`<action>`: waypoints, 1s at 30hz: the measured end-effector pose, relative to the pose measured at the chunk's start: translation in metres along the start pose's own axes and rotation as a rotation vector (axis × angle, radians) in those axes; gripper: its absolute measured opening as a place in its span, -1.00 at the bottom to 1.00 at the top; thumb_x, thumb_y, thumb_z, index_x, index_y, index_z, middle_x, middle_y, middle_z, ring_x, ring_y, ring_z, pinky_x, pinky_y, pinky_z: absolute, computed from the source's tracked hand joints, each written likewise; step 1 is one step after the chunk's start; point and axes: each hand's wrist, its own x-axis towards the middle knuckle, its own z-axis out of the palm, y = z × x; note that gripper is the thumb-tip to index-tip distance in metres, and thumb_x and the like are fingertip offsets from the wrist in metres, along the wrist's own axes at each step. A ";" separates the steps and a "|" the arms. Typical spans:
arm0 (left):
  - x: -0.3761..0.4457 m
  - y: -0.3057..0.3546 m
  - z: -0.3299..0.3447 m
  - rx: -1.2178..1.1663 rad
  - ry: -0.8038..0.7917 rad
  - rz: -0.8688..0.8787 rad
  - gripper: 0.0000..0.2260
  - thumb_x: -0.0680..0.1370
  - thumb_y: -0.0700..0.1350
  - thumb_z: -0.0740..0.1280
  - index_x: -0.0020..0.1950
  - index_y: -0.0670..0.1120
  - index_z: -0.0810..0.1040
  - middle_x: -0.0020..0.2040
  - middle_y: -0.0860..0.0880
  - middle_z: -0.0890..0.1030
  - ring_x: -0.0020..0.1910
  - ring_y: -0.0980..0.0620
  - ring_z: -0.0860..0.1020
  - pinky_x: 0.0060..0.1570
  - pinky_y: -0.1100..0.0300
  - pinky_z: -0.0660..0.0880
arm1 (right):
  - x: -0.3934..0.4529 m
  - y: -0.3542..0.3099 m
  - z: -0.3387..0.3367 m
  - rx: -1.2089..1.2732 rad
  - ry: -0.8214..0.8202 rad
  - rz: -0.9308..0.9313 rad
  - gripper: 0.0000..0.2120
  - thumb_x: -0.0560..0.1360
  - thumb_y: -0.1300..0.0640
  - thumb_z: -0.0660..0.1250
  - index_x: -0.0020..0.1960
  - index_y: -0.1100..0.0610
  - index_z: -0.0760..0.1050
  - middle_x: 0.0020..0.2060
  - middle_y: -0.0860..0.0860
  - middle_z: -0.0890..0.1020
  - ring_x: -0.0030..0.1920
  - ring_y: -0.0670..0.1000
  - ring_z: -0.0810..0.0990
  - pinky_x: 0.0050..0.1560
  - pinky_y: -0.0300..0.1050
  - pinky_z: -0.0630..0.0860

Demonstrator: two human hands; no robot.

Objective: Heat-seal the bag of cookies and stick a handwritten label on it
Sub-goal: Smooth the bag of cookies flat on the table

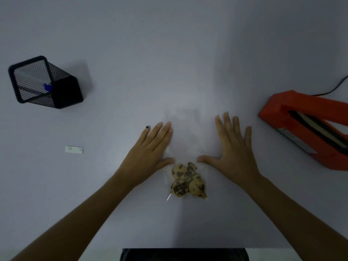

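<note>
A clear plastic bag lies flat on the white table, its far end pointing away from me. Several chocolate-chip cookies sit bunched at its near end. My left hand rests palm down on the bag's left edge, fingers spread. My right hand lies palm down along the right edge, fingers apart too. Both thumbs point inward just above the cookies. An orange heat sealer stands at the right with its arm raised. A small white label lies to the left.
A black mesh pen holder stands at the far left with a blue-capped pen inside. A black cable runs from the sealer off the right edge. The table's near edge runs just in front of my body.
</note>
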 end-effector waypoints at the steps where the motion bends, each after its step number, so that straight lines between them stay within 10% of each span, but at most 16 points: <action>1: -0.001 0.000 -0.001 0.009 -0.010 -0.001 -0.31 0.58 0.25 0.00 0.53 -0.21 0.11 0.55 -0.16 0.10 0.53 -0.13 0.10 0.48 -0.13 0.14 | 0.000 0.000 0.000 0.001 0.000 0.001 0.12 0.28 -0.57 0.16 0.56 -0.02 -0.28 0.56 0.01 -0.24 0.54 0.07 -0.30 0.46 0.25 -0.31; 9: 0.000 -0.007 -0.003 0.057 -0.078 0.032 -0.22 0.56 0.35 -0.05 0.56 -0.18 -0.07 0.58 -0.13 -0.06 0.56 -0.08 -0.09 0.52 -0.09 0.00 | 0.003 -0.026 -0.014 0.046 0.040 -0.050 0.10 0.36 -0.31 0.37 0.54 -0.05 -0.35 0.56 0.06 -0.24 0.54 0.09 -0.29 0.46 0.30 -0.27; 30: 0.000 -0.005 -0.001 0.038 -0.074 0.018 -0.17 0.53 0.39 0.00 0.56 -0.17 -0.08 0.58 -0.11 -0.09 0.56 -0.07 -0.10 0.52 -0.10 0.01 | -0.001 0.017 -0.013 -0.049 0.037 0.025 0.24 0.20 -0.56 0.27 0.55 -0.01 -0.32 0.56 0.09 -0.22 0.55 0.12 -0.24 0.47 0.26 -0.26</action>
